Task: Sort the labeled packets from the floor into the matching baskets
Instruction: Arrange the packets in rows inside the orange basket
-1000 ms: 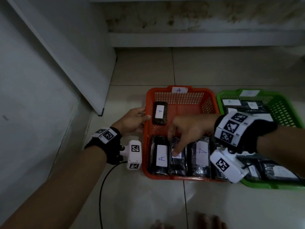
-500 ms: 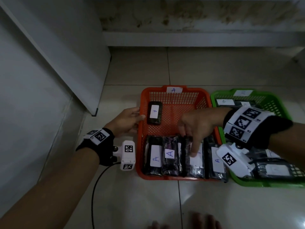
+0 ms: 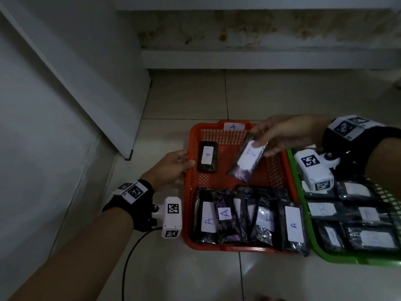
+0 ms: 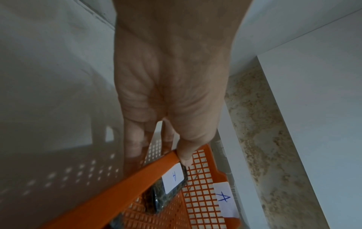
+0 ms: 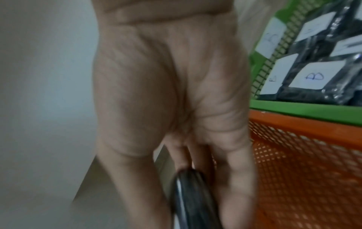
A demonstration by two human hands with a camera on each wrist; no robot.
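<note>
Two baskets sit side by side on the tiled floor [image 3: 195, 101] in front of me: the orange basket [image 3: 188, 213] on the left, tagged A on its far wall, and the green basket [image 3: 321, 255] touching it on the right. My right hand [image 3: 284, 135] is raised over the far half of the orange basket, fingers and thumb pinched on the top end of a dark packet [image 3: 247, 159] with a white A label; the packet hangs tilted, its lower end pointing down toward the basket floor, and I cannot tell whether it touches the mesh. My right wrist view shows that same packet edge-on between the fingers [image 5: 239, 178], though blurred. My left hand [image 3: 171, 168] grips the orange basket's left rim, thumb curled over the edge just beside a lone A packet [image 3: 208, 157] lying flat in the far left corner. Along the near wall of the orange basket a row of A packets [image 3: 249, 218] stands packed together, some leaning. Filling the green basket are dark packets with white labels [image 3: 368, 237]; my right wrist camera reads B on some of them.
</note>
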